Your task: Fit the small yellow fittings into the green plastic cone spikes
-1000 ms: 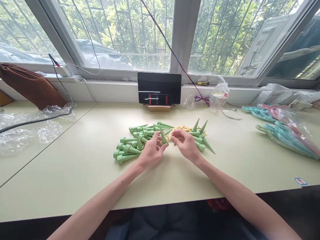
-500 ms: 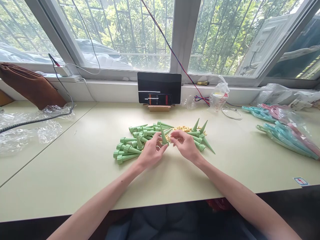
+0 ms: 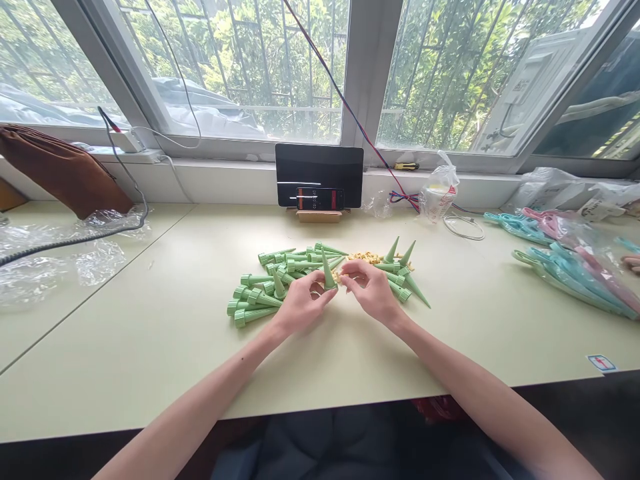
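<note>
My left hand [image 3: 300,305] is closed round a green plastic cone spike [image 3: 327,272], which stands point up between thumb and fingers. My right hand [image 3: 371,291] sits just to its right, its fingertips pinched together close to the cone's base; what they hold is too small to see. Behind the hands lies a heap of small yellow pieces [image 3: 364,257]. A pile of green cone spikes [image 3: 263,288] lies to the left, and a few more green spikes [image 3: 404,273] lie or stand to the right.
A dark tablet [image 3: 319,175] with a phone [image 3: 320,199] leans at the window sill. Pastel blue and pink plastic items in bags [image 3: 575,263] lie far right, where another person's fingertips [image 3: 632,262] show. Crumpled clear plastic [image 3: 45,267], a cable and a brown pouch [image 3: 60,170] lie left.
My hands have barely moved; the right hand's fingers shifted slightly toward the cone. Another person's fingertips have come into view at the far right edge.
</note>
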Motion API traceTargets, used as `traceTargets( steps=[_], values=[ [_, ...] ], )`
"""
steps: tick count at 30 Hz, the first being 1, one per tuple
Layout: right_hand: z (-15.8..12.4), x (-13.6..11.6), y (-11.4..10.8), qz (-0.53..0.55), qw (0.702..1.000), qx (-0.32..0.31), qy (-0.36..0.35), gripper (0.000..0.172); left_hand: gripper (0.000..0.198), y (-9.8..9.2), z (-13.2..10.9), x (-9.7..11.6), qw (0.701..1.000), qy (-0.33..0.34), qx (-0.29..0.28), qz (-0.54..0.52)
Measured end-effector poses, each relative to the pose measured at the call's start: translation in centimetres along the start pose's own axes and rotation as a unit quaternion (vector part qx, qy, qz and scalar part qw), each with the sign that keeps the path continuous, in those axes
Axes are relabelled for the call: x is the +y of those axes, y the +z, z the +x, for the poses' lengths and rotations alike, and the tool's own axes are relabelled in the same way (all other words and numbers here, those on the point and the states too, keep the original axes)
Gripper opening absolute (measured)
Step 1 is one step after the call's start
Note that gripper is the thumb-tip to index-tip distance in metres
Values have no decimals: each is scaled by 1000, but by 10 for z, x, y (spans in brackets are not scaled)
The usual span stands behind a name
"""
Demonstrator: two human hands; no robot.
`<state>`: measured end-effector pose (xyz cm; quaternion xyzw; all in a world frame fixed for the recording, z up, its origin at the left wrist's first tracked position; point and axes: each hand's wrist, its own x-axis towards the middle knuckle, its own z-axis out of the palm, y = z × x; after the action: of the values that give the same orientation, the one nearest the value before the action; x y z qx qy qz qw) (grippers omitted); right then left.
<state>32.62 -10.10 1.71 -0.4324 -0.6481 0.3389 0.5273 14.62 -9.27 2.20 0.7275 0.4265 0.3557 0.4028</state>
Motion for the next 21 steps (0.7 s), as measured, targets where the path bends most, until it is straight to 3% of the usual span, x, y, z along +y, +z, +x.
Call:
traceTargets(
  steps=[21],
  values=[
    [-1,3,0,14,1000,-5,5,16,26,-1,1,2,1000,-11,-5,-7]
  ],
)
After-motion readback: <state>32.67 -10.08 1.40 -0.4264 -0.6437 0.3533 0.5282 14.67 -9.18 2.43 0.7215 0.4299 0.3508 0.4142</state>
